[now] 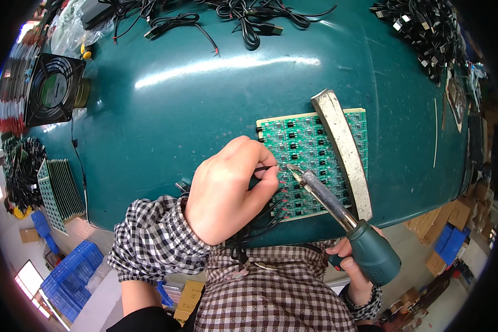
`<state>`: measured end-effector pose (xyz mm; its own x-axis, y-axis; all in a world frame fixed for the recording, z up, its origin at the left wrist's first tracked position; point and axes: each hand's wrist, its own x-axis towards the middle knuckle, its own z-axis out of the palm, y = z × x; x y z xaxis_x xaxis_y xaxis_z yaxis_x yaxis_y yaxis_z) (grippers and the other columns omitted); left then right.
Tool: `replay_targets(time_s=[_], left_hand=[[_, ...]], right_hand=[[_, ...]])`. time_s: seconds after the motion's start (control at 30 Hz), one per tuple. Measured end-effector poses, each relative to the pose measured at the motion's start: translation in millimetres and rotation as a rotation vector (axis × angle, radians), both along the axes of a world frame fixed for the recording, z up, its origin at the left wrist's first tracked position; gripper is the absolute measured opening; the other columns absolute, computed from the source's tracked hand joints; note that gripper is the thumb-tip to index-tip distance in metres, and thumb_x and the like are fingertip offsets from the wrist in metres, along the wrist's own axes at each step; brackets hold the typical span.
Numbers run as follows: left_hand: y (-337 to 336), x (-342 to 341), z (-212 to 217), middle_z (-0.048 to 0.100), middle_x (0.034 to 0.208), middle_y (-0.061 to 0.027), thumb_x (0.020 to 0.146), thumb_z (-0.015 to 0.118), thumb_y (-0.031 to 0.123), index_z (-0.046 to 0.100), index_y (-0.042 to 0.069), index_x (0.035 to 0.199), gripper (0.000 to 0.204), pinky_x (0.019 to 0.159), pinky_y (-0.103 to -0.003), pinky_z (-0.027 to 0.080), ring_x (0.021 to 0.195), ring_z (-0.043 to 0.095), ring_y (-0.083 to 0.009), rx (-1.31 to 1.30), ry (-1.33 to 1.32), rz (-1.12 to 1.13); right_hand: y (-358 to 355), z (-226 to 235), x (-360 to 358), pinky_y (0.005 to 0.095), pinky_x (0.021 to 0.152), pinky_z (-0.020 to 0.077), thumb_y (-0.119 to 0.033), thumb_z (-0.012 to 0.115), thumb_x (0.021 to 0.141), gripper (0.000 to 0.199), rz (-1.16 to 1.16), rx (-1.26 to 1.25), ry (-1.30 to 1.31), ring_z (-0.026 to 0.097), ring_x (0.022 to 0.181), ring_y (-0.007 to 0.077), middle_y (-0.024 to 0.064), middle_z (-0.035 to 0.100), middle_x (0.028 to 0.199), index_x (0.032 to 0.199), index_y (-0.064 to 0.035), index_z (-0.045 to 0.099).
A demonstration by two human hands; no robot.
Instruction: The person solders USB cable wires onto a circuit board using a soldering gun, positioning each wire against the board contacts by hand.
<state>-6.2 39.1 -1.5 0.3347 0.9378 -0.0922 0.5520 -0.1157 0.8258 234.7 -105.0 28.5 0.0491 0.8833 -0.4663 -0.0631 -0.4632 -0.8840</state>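
Observation:
A green circuit board panel with rows of small black parts lies on the table in front of me. My left hand pinches a thin black cable at the panel's left edge. With my right hand I grip a soldering iron that has a dark green handle and a metal barrel. Its tip touches or hovers just over the panel, close to the cable's end; which of the two I cannot tell. A worn, pale metal bar lies across the panel's right side. Several black cables run from the panel's lower left edge.
Bundled black cables lie along the far edge, and a larger cable heap sits far right. At the left stand a black fan and a row of upright circuit boards. Below them is a blue crate.

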Motion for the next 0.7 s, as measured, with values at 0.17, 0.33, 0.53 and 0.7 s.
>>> replay_targets(time_s=[0.17,0.33,0.53,0.7], left_hand=[[-0.3,-0.1,0.6,0.056,0.074,-0.0028,0.077,0.069,0.001,0.061,0.003,0.083,0.011,0.05,-0.024,0.038,0.055,0.044,-0.0094,-0.001,0.002,0.003],[-1.3,-0.4,-2.0,0.056,0.075,-0.0027,0.077,0.069,0.0,0.061,0.003,0.083,0.01,0.051,-0.024,0.038,0.056,0.045,-0.0092,0.01,0.001,0.008],[-1.2,-1.3,-1.4,0.056,0.076,-0.0028,0.079,0.068,0.0,0.061,0.003,0.085,0.01,0.051,-0.023,0.039,0.057,0.045,-0.008,-0.001,-0.022,0.019],[-1.4,-8.5,14.2,0.056,0.082,-0.0021,0.085,0.066,0.0,0.061,0.0,0.088,0.005,0.057,-0.021,0.039,0.063,0.047,-0.005,-0.107,-0.077,0.086]], right_hand=[[0.7,-1.7,-0.7,0.0382,0.081,0.0576,-0.001,0.08,0.073,0.065,0.011,0.026,-0.001,0.069,0.087,0.0229,0.0154,0.065,0.094,0.127,0.0071,0.044],[1.4,-2.4,-1.6,0.0366,0.08,0.0577,-0.002,0.08,0.073,0.065,0.034,0.031,-0.039,0.069,0.087,0.0223,0.0147,0.066,0.094,0.127,0.0072,0.045],[-0.6,-5.3,-0.9,0.036,0.079,0.0576,-0.003,0.08,0.074,0.064,0.074,0.091,-0.07,0.069,0.086,0.0227,0.0149,0.066,0.093,0.126,0.0088,0.045],[-5.6,2.4,0.9,0.0394,0.081,0.0563,-0.017,0.08,0.078,0.062,-0.1,-0.007,0.03,0.067,0.084,0.025,0.0148,0.064,0.089,0.123,0.008,0.045]])
